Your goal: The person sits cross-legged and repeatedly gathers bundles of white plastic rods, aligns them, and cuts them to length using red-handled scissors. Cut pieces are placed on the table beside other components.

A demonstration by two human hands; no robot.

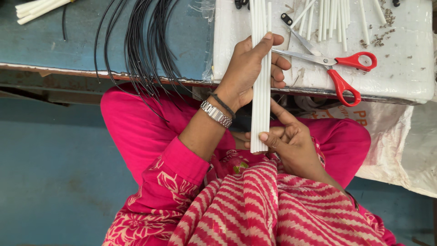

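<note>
Head view, white tube bundle (261, 77) lengthwise away from body, both hands gripping

A blue tabletop (54, 43) is carrying a white sheet (409, 59) on its right part. Red-handled scissors (339, 68) and loose white sticks (334, 18) are lying on the sheet; black wires (141, 41) are hanging over the tabletop's edge.
</note>
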